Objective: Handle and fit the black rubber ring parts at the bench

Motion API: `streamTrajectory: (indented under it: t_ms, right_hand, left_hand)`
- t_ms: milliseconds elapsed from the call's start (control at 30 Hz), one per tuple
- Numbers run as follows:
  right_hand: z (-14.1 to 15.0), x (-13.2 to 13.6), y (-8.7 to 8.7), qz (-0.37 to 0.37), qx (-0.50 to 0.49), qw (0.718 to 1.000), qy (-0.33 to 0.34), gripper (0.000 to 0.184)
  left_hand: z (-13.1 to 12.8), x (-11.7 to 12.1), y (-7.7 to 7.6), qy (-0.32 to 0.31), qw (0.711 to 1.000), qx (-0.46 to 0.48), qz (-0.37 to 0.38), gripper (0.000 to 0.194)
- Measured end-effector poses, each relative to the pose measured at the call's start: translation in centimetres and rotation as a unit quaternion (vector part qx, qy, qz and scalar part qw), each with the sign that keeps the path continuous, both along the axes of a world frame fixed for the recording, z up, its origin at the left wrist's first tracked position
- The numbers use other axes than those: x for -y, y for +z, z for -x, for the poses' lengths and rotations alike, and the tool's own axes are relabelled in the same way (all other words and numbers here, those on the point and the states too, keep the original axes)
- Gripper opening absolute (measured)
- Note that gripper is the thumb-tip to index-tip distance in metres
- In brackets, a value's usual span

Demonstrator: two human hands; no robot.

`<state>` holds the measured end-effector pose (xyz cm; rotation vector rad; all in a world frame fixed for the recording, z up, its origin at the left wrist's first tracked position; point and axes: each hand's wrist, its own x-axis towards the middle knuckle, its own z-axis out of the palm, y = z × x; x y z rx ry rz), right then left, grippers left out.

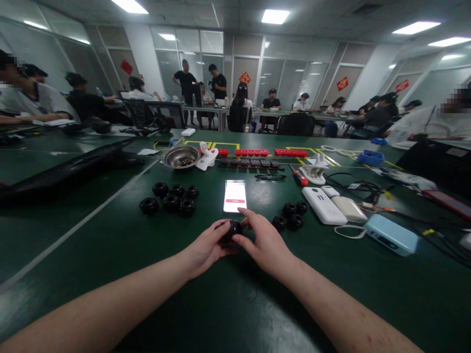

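Observation:
My left hand [206, 247] is closed around a shiny black wheel-like part [234, 229], held just above the table in front of me. My right hand [263, 238] meets it from the other side, its thumb against the part and a finger near its right end. The right index finger reaches forward to the lower edge of a phone [235, 197] with a lit white screen and a red bar. To the left stands a group of several similar black parts [171, 202]. Another group of black parts [296, 221] sits right of my right hand.
A metal bowl [181, 158] with small pieces stands back left, beside red trays [252, 152] and a black strip-like rack [250, 163]. On the right lie a red screwdriver [300, 178], a white power bank [324, 206], a light-blue box [392, 234] and cables [358, 184]. Several people sit beyond.

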<state>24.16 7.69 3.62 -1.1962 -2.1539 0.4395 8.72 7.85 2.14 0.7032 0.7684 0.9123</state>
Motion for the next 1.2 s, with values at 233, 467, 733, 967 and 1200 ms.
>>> streamTrajectory:
  t_ms: [233,467,733,967,1200]
  right_hand:
    - [0.1,0.3,0.3,-0.030,0.020,0.997,0.071,0.060]
    - [0.1,0.3,0.2,0.013,0.016,1.000,0.020,0.047]
    - [0.1,0.2,0.2,-0.018,0.031,0.997,0.072,0.059]
    - [0.0,-0.1,0.2,0.012,0.038,0.999,0.012,0.033]
    - [0.0,-0.1,0.4,0.011,0.076,0.995,0.066,0.036]
  left_hand:
    - [0.1,-0.1,0.3,-0.002,0.997,-0.076,0.030,0.023]
    - [-0.1,0.4,0.7,0.029,1.000,-0.011,0.006,0.030]
    - [0.0,0.0,0.0,0.001,0.995,-0.094,0.019,0.026]
    - [0.2,0.1,0.3,0.049,0.999,-0.012,-0.017,0.030]
    - [0.2,-0.3,-0.2,-0.032,0.997,-0.068,0.028,0.037]
